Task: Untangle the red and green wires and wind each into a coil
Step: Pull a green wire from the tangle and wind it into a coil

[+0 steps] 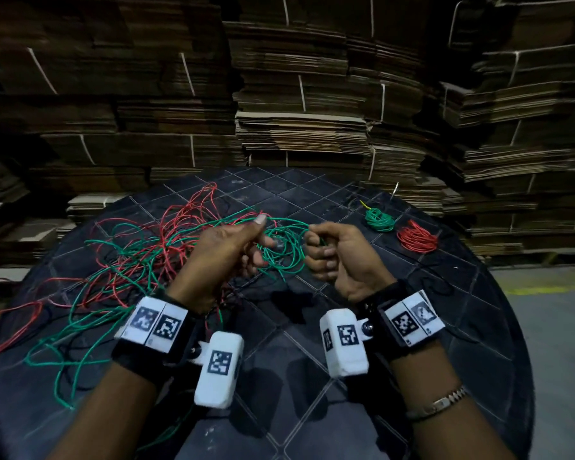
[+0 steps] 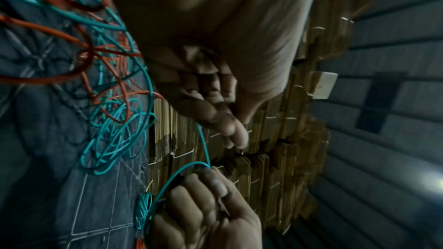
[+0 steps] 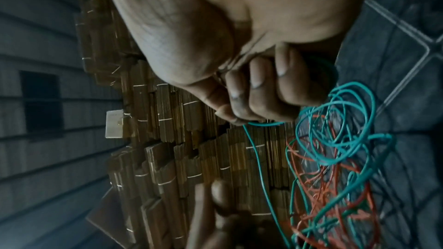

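A loose tangle of red and green wires (image 1: 140, 257) spreads over the left half of the round black table (image 1: 299, 330). From it a green wire (image 1: 286, 224) runs right, between my two raised hands. My left hand (image 1: 256, 234) has its fingers curled and thumb up, and holds the green wire (image 2: 205, 145) near the thumb tip. My right hand (image 1: 316, 240) is a fist gripping the same green wire (image 3: 256, 158), with green loops (image 1: 283, 250) hanging under it. A wound green coil (image 1: 379, 219) and a wound red coil (image 1: 415, 239) lie at the table's right.
Tall stacks of flattened cardboard (image 1: 296, 94) stand close behind the table. Some wire strands hang over the table's left edge (image 1: 0, 313). Grey floor with a yellow line (image 1: 545, 290) shows to the right.
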`<state>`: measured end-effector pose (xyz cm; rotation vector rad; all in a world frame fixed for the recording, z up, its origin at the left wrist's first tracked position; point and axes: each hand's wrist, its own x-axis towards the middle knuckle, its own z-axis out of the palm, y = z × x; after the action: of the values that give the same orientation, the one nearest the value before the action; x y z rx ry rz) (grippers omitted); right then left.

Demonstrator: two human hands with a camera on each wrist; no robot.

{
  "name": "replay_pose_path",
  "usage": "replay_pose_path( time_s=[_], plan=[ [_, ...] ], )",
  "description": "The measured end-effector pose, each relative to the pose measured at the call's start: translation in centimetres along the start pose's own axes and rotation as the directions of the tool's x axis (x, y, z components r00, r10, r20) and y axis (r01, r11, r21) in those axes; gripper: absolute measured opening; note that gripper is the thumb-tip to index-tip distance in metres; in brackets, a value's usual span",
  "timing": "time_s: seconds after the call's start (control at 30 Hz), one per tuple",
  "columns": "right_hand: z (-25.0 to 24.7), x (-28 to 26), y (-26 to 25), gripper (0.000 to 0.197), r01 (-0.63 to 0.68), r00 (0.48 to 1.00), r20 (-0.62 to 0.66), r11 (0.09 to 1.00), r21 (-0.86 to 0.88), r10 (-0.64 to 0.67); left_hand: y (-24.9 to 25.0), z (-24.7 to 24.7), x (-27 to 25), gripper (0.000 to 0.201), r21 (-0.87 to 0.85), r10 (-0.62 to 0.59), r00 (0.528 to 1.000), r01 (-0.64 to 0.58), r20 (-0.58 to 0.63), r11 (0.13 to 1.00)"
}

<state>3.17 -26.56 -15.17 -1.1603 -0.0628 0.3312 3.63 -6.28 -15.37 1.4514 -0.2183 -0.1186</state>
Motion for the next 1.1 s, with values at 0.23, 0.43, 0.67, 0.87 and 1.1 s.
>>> replay_pose_path(
  time_s=[0.23,0.43,0.67,0.87,1.1],
  plan=[
    [0.4,-0.3,-0.2,0.036,-0.067,0.997,0.02,0.992,-0.11,0.07,0.3,0.0,-0.4,0.04,0.095,0.206,0.978,-0.204,-0.022,0.974],
    [0.5,-2.2,-1.7,0.032,-0.03,0.958,0.285,0.984,0.174,-0.021,-0.7,0.9,0.0,0.027,0.273,0.136,0.985,-0.159,0.102,0.949],
    [-0.2,-2.4,-2.2,0.03,0.008,0.974,0.225,0.99,0.144,-0.04,-0.4,0.3,0.0,0.024,0.17,0.313,0.947,-0.298,-0.071,0.939],
    [0.2,-1.6,-1.3,0.029,-0.094,0.985,0.15,0.995,0.034,0.088,-0.6,-0.5,0.6,0.026,0.19,0.335,0.914,-0.295,-0.23,0.936],
    [1.0,-1.7,-1.2,0.047,-0.176,0.975,0.137,0.984,-0.004,0.175,-0.8,-0.8,0.7,0.027,0.133,0.335,0.901,-0.309,-0.275,0.942]
  ],
)
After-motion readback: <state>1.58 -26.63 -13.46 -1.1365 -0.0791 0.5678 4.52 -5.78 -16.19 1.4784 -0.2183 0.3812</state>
